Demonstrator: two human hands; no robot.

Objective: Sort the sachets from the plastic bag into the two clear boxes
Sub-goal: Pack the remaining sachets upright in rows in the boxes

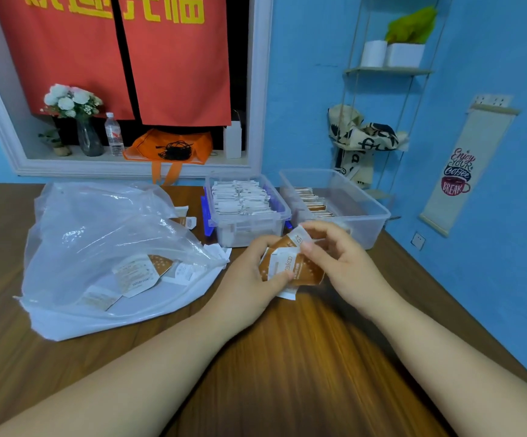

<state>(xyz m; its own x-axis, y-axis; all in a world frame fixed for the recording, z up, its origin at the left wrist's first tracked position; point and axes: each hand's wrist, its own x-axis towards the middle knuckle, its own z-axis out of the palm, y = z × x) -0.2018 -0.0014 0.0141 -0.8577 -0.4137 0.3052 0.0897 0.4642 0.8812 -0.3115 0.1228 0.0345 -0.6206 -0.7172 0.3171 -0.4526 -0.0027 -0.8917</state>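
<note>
Brown-and-white sachets form a small fanned bunch held between both hands, above the wooden table and just in front of the two boxes. The left hand grips the bunch from the left, thumb laid across the front sachet and fingers curled behind. The right hand has its fingers bent and pinches the upper edge of the bunch between thumb and fingertips.

To the left lies the clear plastic bag, crumpled and slumped on the table with its mouth toward the hands. A few sachets remain inside it, lying flat near the opening, one showing a brown corner and the others pale. More loose sachets sit on the table behind the bag, and some white ones lie at its mouth, against the foot of the nearer box.

The left clear box, with blue latches at its ends, is packed nearly to the rim with white sachets standing on edge in rows. The right clear box, just beside it, holds a shorter row of brown sachets along its left side; the rest of its floor is bare. Neither box has a lid on.
</note>
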